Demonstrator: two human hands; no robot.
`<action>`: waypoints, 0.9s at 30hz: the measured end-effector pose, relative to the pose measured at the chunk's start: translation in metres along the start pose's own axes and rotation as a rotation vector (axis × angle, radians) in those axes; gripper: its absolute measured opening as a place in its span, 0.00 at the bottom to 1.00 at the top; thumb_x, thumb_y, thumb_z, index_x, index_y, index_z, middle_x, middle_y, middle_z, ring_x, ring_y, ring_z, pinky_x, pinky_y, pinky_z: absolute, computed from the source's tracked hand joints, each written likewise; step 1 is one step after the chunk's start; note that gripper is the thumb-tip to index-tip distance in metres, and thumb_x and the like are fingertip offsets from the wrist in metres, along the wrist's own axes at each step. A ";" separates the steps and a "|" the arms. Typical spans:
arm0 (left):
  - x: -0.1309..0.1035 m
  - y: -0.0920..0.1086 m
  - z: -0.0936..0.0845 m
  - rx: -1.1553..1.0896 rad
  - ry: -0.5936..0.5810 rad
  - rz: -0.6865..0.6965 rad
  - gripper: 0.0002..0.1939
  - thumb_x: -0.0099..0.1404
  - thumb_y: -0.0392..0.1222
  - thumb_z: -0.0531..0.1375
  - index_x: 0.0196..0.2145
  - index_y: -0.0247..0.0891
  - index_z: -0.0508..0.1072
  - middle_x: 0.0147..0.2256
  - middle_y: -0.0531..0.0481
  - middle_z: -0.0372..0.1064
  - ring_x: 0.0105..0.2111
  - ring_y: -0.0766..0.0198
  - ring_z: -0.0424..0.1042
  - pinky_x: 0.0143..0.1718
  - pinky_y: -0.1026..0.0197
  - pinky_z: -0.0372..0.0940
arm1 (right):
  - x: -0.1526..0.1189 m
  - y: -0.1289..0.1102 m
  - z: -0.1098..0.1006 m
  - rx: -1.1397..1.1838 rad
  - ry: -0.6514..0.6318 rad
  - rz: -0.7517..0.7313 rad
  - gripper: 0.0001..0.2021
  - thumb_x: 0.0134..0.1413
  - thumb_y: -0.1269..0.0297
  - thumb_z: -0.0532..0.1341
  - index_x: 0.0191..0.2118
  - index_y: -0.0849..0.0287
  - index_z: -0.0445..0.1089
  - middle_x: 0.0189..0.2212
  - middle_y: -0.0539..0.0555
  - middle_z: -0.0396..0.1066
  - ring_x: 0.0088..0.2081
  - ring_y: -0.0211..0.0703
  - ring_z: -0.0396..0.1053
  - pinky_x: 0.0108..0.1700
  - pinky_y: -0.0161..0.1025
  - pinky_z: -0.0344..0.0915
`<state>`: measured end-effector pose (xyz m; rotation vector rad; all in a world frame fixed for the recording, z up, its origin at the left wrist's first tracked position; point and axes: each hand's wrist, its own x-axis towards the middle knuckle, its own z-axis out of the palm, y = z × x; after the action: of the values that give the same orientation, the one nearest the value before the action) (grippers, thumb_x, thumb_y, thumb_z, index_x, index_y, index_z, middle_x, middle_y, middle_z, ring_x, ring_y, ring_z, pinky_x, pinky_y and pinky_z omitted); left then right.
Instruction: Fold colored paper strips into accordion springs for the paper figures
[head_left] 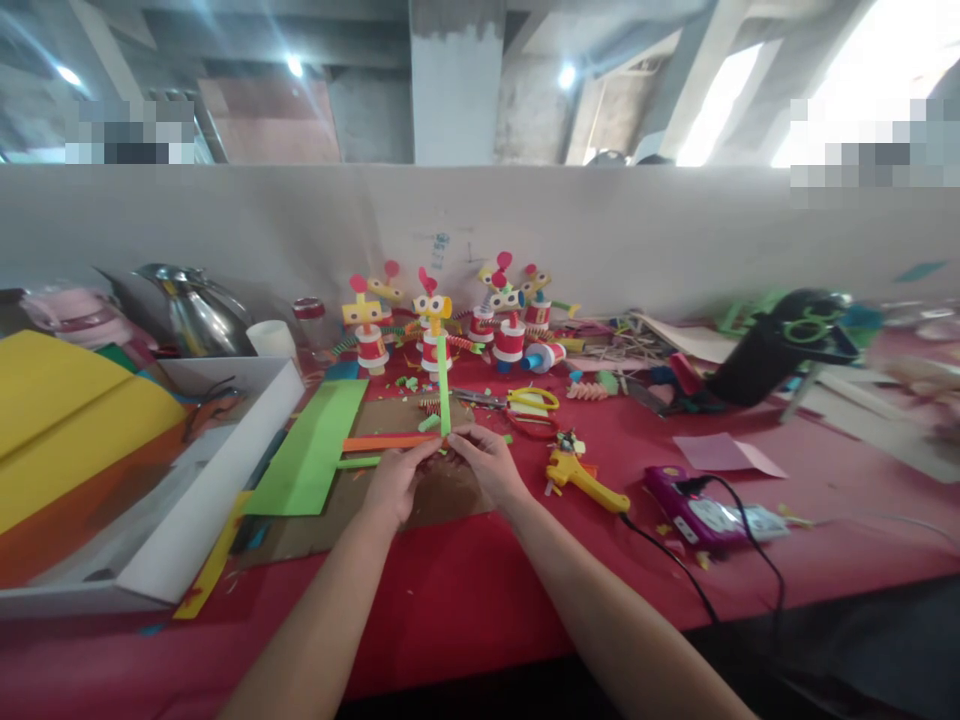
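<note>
Over a brown cardboard sheet (360,510), my left hand (397,482) pinches the right end of an orange paper strip (382,442). My right hand (486,460) touches it at the same spot, its thumb and forefinger closed on the lower end of an upright green paper strip (444,390). The two strips meet at a corner between my fingertips. Another short green strip (360,462) lies just left of my left hand. A wide green paper sheet (311,450) rests on the cardboard's left side.
Several paper figures (435,350) stand at the back. Scissors (532,400), a yellow glue gun (585,482) and a purple power strip (701,515) lie to the right. A white box (202,490) with papers is at left, near a steel jug (199,315).
</note>
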<state>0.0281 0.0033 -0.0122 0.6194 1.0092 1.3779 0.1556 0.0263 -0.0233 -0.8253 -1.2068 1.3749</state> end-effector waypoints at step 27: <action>0.001 -0.001 0.002 0.053 0.063 -0.029 0.07 0.43 0.35 0.68 0.22 0.29 0.77 0.19 0.48 0.72 0.21 0.69 0.69 0.23 0.69 0.63 | 0.000 0.014 -0.002 0.208 0.011 0.103 0.11 0.39 0.62 0.68 0.32 0.58 0.74 0.26 0.48 0.72 0.26 0.33 0.67 0.30 0.32 0.62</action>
<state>0.0303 0.0046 -0.0122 0.6017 1.1046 1.3562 0.1539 0.0280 -0.0375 -0.7547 -1.0038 1.5482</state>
